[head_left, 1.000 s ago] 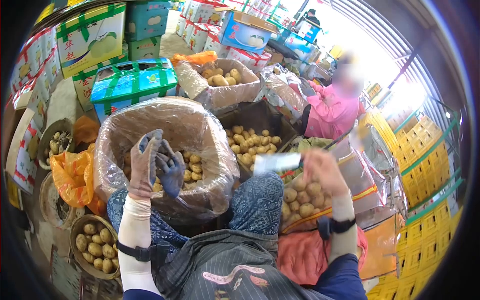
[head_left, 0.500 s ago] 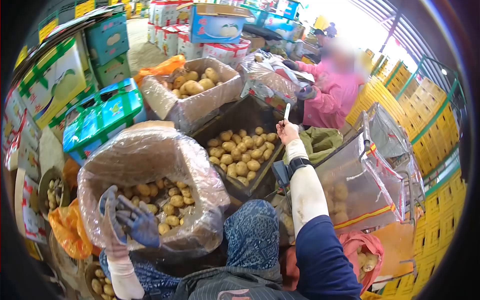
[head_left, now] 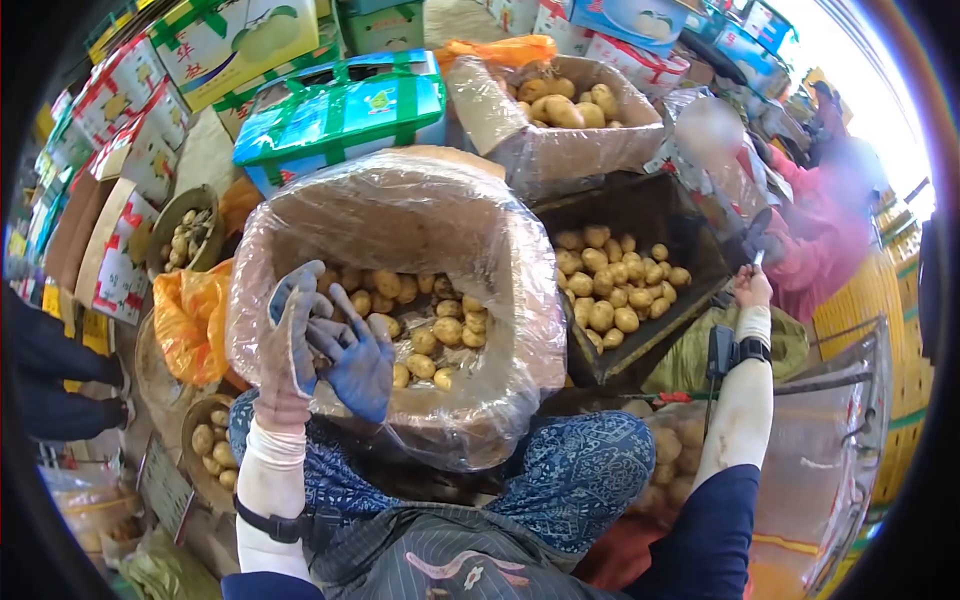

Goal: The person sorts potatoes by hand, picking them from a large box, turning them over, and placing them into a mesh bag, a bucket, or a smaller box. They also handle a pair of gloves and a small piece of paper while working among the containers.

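My left hand [head_left: 287, 345], in a grey-blue work glove, is closed on a loose blue glove [head_left: 366, 372] over the near left side of a plastic-lined carton [head_left: 400, 180]. Potatoes [head_left: 448, 330] lie in the bottom of that carton. Bare and stretched far out to the right, my right hand [head_left: 752, 290] pinches a small, slim white stick-like thing [head_left: 758, 258] upright between its fingers. Close beyond it is the gloved hand [head_left: 763, 235] of a person in pink. A dark bin [head_left: 700, 215] with small potatoes stands left of my right hand.
Behind the lined carton are a blue carton with green tape [head_left: 340, 120] and an open box of large potatoes [head_left: 560, 155]. An orange bag [head_left: 190, 325] and a basket of potatoes [head_left: 208, 490] sit at left. Green cloth [head_left: 690, 360] lies below my right hand.
The view has swung left, so things appear further right. My right hand with the white thing is now close to the other person's gloved hand. My left hand still holds the loose glove.
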Tool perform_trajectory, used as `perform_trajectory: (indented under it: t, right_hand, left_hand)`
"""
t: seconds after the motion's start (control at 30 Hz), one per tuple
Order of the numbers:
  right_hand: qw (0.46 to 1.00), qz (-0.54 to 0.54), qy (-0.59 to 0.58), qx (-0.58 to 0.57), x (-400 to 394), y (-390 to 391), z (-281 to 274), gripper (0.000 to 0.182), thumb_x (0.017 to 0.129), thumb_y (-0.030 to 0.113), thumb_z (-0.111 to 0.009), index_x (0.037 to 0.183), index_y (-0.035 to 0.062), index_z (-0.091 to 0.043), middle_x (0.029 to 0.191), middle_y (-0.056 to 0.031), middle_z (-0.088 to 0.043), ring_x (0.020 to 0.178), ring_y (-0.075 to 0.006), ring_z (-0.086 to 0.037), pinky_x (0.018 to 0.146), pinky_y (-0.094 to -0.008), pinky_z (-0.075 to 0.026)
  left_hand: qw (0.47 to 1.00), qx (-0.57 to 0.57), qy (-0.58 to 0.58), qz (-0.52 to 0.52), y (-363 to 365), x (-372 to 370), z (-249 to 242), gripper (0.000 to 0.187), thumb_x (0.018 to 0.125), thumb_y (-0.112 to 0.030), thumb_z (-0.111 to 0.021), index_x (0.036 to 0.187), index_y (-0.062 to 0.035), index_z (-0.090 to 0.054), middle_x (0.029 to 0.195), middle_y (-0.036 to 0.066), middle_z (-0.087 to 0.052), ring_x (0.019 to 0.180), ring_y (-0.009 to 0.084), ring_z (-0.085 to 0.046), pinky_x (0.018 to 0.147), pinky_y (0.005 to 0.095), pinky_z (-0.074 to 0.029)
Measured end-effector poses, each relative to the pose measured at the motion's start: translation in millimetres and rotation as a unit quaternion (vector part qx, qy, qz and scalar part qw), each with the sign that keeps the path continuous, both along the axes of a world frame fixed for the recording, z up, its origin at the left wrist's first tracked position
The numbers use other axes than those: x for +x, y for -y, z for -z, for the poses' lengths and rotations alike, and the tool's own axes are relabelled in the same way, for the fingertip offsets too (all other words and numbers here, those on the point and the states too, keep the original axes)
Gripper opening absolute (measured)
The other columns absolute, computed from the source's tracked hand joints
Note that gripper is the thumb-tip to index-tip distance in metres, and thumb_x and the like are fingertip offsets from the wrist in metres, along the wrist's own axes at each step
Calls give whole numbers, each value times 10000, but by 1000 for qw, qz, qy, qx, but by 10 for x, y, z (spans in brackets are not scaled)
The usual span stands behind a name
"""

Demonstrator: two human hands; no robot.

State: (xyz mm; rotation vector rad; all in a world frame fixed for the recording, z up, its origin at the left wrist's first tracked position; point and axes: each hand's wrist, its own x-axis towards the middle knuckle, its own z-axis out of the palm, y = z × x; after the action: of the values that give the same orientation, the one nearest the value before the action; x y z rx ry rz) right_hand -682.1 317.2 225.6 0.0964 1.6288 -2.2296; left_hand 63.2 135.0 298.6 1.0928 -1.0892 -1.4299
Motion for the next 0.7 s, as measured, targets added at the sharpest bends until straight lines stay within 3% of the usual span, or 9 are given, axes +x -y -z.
perform_trajectory:
  t: [0.13,0.17,0.2,0.27,0.3,0.37,0.5,0.6,0.7]
  right_hand:
    - [1000,9,-19,-22,151,6,-136,280,1042,274,-451,1001,35,-592,941,-58,-675,765,-172,-646,551,-238,-483]
    - [999,26,-10,-25,343,92,-245,269,1038,227,-446,1136,31,-603,995,-67,-684,778,-162,-642,589,-232,-487]
    - [999,23,-8,-20,534,191,-330,269,1038,227,-446,1136,31,-603,995,-67,-684,778,-162,-642,589,-232,-487]
    - [989,-118,-94,8,1028,380,-482,295,1019,211,-495,1239,45,-600,1018,-63,-681,774,-146,-637,639,-227,-483]
    - [975,-174,-133,38,1449,466,-656,302,1006,205,-524,1247,41,-603,1017,-60,-682,779,-137,-635,659,-229,-482]
    - [928,-298,-211,73,2425,567,-1066,300,978,194,-579,1228,32,-619,995,-52,-683,786,-119,-633,684,-232,-482]
    - [752,-551,-318,173,4170,162,-1416,266,935,156,-632,1170,32,-638,951,-44,-678,787,-110,-646,731,-264,-502]
    - [497,-720,-473,100,4938,-434,-1106,318,880,17,-567,1187,64,-633,1051,-107,-664,890,-262,-640,809,-344,-526]
    - [396,-763,-497,121,5348,-1053,-848,473,720,-28,-580,1179,69,-636,1116,-89,-625,1052,-300,-565,870,-377,-522]
  left_hand:
    - [1000,0,-17,-24,25,-16,-14,357,975,-267,-613,1216,-4,-594,762,2,-541,534,33,-483,479,152,-371]
    - [999,3,-34,-26,23,-7,-26,345,977,-248,-607,1214,1,-593,783,13,-553,577,51,-521,491,158,-388]
    - [999,8,-32,-28,19,-7,-17,345,977,-248,-607,1214,1,-593,783,13,-553,577,51,-521,491,158,-388]
    - [994,-101,-23,-35,7,-18,10,331,978,-222,-595,1217,8,-588,816,34,-575,636,82,-564,519,179,-443]
    - [996,-61,53,-36,-34,-40,-139,412,1010,-281,-525,1310,0,-538,898,29,-572,688,49,-561,589,166,-438]
    - [994,-95,38,-36,-49,-91,-227,393,1018,-273,-506,1310,-13,-545,917,30,-572,709,55,-569,602,167,-443]
    - [994,-104,11,16,37,19,-15,303,968,-214,-602,1200,-18,-596,864,94,-597,602,119,-601,517,205,-491]
    - [998,-56,-28,19,-47,-67,-107,297,965,-266,-613,1160,-43,-635,804,60,-608,616,109,-610,519,223,-491]
    - [991,-131,-29,14,88,-35,134,298,953,-284,-634,1121,-39,-664,831,57,-640,620,111,-619,525,231,-491]
